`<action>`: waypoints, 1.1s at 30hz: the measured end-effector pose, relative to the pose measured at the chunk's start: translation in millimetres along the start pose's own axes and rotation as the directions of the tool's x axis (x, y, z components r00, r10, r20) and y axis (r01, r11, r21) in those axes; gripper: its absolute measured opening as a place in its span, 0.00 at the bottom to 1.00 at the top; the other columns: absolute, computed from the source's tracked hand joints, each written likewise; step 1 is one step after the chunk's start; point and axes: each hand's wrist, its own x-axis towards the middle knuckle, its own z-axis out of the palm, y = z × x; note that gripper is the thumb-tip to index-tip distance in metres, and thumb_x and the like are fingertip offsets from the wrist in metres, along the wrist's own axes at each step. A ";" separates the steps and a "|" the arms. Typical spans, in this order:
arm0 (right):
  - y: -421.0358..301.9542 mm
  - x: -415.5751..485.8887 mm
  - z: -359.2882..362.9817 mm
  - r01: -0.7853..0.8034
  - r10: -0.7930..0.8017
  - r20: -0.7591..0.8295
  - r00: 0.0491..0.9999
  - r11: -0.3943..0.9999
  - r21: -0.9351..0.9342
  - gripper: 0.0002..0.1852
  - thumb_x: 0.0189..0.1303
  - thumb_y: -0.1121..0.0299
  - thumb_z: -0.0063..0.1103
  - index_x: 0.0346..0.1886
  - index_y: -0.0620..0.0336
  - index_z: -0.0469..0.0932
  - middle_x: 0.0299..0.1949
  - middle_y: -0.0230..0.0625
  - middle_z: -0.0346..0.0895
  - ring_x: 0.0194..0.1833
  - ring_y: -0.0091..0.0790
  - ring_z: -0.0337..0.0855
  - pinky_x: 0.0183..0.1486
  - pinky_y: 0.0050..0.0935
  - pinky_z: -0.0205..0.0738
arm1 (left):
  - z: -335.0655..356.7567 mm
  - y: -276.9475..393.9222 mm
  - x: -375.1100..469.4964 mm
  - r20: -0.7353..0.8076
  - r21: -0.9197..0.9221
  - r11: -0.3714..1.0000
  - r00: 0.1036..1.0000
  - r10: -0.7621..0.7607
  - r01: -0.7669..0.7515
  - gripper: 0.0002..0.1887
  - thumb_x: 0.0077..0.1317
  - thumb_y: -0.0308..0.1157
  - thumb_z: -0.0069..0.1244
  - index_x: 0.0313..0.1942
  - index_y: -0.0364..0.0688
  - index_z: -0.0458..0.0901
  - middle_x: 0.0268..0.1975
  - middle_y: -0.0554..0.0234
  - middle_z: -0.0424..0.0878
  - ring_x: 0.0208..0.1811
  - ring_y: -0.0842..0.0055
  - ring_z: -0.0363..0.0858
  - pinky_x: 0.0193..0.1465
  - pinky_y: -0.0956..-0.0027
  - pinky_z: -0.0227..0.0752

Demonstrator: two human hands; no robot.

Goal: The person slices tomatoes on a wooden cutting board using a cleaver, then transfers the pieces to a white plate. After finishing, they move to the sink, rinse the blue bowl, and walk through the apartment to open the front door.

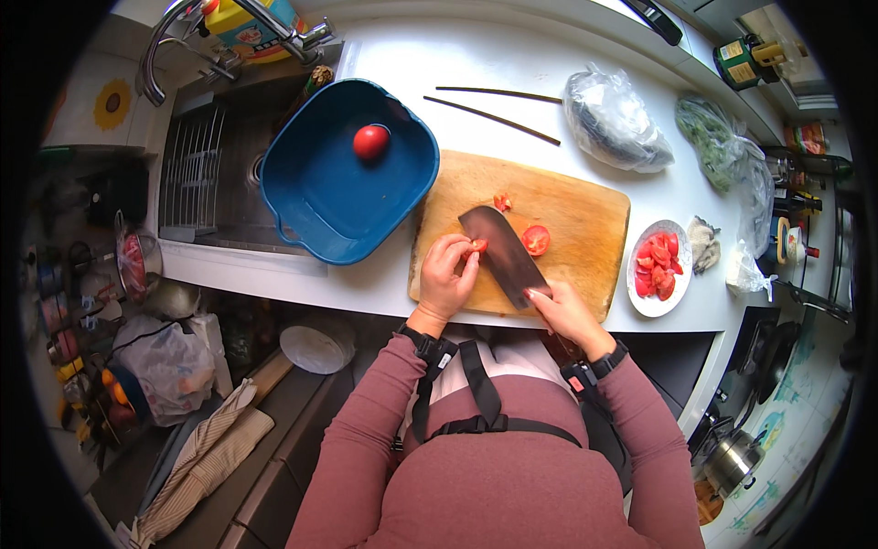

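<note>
My left hand (449,274) pinches a small piece of tomato (479,245) over the wooden cutting board (583,206). My right hand (566,312) grips a cleaver (504,257) at its handle end; the broad dark blade lies slantwise over the board, beside the pinched piece. Just right of the blade rests a tomato half (536,240), cut face up. Small tomato scraps (503,202) lie beyond the blade. An oval white plate (639,302) holding several tomato pieces (660,264) stands right of the board. To the left, a blue plastic basin (322,199) holds one whole tomato (371,142).
The basin partly overhangs a steel sink (240,151) with a faucet (154,68). Two chopsticks (494,120) lie behind the board, near a filled plastic bag (617,127). A crumpled cloth (703,243) and bagged greens (710,141) are at the right.
</note>
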 end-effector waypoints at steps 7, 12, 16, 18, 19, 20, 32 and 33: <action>22.0 -24.7 -10.5 0.017 0.011 -0.141 0.990 0.980 0.199 0.14 0.74 0.65 0.59 0.53 0.65 0.83 0.22 0.24 0.74 0.18 0.16 0.69 0.20 0.22 0.65 | -25.2 24.5 5.7 -0.060 0.150 0.987 0.996 0.060 -0.051 0.09 0.59 0.18 0.61 0.39 0.37 0.82 0.43 0.54 0.84 0.44 0.61 0.85 0.48 0.63 0.79; 35.4 -30.0 -26.9 0.069 -0.033 -0.264 0.964 0.989 0.131 0.12 0.73 0.65 0.61 0.48 0.66 0.84 0.20 0.24 0.74 0.16 0.16 0.69 0.19 0.23 0.64 | -46.8 37.0 16.4 -0.054 0.217 0.970 0.991 0.124 -0.110 0.10 0.59 0.17 0.60 0.39 0.38 0.82 0.42 0.55 0.85 0.43 0.60 0.84 0.47 0.61 0.78; 45.2 -33.0 -33.5 0.077 -0.058 -0.423 0.904 0.997 0.027 0.12 0.72 0.66 0.62 0.46 0.68 0.85 0.16 0.26 0.72 0.15 0.17 0.69 0.17 0.24 0.63 | -40.8 32.3 31.7 -0.060 0.337 0.932 0.984 0.165 -0.136 0.11 0.58 0.18 0.60 0.40 0.39 0.82 0.41 0.56 0.85 0.42 0.58 0.84 0.47 0.60 0.78; 49.9 -36.0 -35.4 0.080 -0.051 -0.455 0.889 0.996 0.046 0.10 0.74 0.67 0.58 0.44 0.65 0.82 0.19 0.23 0.70 0.15 0.15 0.66 0.17 0.22 0.59 | -25.4 25.2 42.8 -0.007 0.342 0.924 0.983 0.185 -0.171 0.10 0.59 0.19 0.60 0.41 0.39 0.82 0.40 0.56 0.85 0.42 0.57 0.84 0.47 0.59 0.78; 51.9 -38.4 -36.2 0.087 -0.072 -0.467 0.881 0.996 0.012 0.10 0.74 0.67 0.58 0.44 0.66 0.82 0.19 0.24 0.72 0.16 0.16 0.68 0.18 0.24 0.61 | -17.5 22.0 46.5 0.010 0.332 0.922 0.978 0.209 -0.201 0.10 0.59 0.20 0.60 0.41 0.39 0.83 0.40 0.56 0.84 0.42 0.57 0.84 0.48 0.59 0.78; 53.5 -41.2 -37.0 0.093 -0.092 -0.480 0.872 0.995 -0.021 0.10 0.74 0.68 0.58 0.43 0.67 0.82 0.20 0.25 0.73 0.17 0.18 0.71 0.19 0.26 0.63 | -10.2 19.3 48.2 0.015 0.316 0.938 0.989 0.148 -0.145 0.10 0.59 0.19 0.58 0.42 0.38 0.82 0.43 0.53 0.84 0.45 0.54 0.83 0.50 0.57 0.77; 17.7 -61.0 -19.6 0.183 -0.569 -0.234 0.788 0.580 -0.794 0.01 0.62 0.72 0.60 0.35 0.56 0.78 0.29 0.45 0.82 0.31 0.52 0.85 0.34 0.48 0.79 | 2.4 7.3 2.0 0.340 0.159 0.916 0.891 0.301 -0.369 0.11 0.60 0.22 0.61 0.44 0.36 0.84 0.47 0.53 0.83 0.49 0.55 0.82 0.54 0.57 0.77; 15.4 -58.2 -19.6 0.148 -0.519 -0.230 0.823 0.587 -0.796 0.02 0.62 0.72 0.60 0.35 0.57 0.77 0.29 0.45 0.82 0.32 0.53 0.85 0.34 0.48 0.79 | 4.0 5.9 1.8 0.322 0.155 0.913 0.893 0.314 -0.377 0.11 0.60 0.22 0.61 0.44 0.35 0.84 0.47 0.53 0.83 0.49 0.55 0.82 0.54 0.57 0.77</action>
